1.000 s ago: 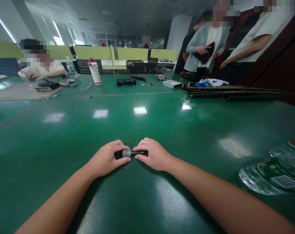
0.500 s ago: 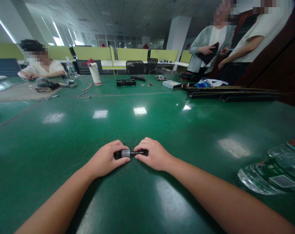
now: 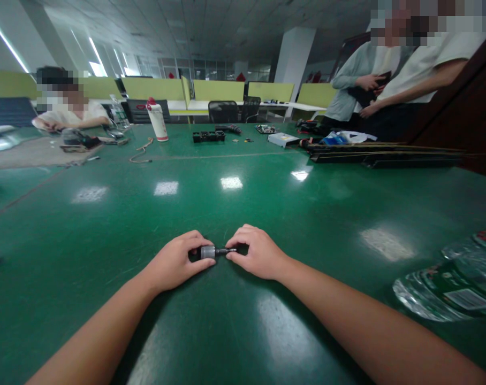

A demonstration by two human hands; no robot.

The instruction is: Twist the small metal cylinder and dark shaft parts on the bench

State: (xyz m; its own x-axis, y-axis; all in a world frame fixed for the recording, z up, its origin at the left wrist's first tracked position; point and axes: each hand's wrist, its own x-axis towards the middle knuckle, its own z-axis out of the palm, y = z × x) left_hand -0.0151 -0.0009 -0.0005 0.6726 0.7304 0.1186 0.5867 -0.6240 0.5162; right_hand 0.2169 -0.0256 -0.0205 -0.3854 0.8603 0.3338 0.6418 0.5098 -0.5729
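Note:
A small metal part lies low over the green tabletop (image 3: 230, 214), made of a grey cylinder (image 3: 207, 252) with a thin dark shaft (image 3: 221, 251) sticking out to the right. My left hand (image 3: 177, 262) grips the cylinder between thumb and fingers. Around the shaft, the thumb and fingers of my right hand (image 3: 259, 254) pinch from the right side, and the shaft's tip shows between them. A short gap separates the two hands. The cylinder's left end is partly hidden by my left hand.
Large clear bottles (image 3: 447, 294) lie at the right. Farther back are a white flask (image 3: 158, 122), a black part (image 3: 209, 137), a silver box (image 3: 283, 140) and long dark strips (image 3: 387, 152). One person (image 3: 72, 112) sits at the left; two stand at the right.
My right hand has shifted slightly right along the shaft, away from the cylinder. My left hand stays nearly still. The standing people have moved right.

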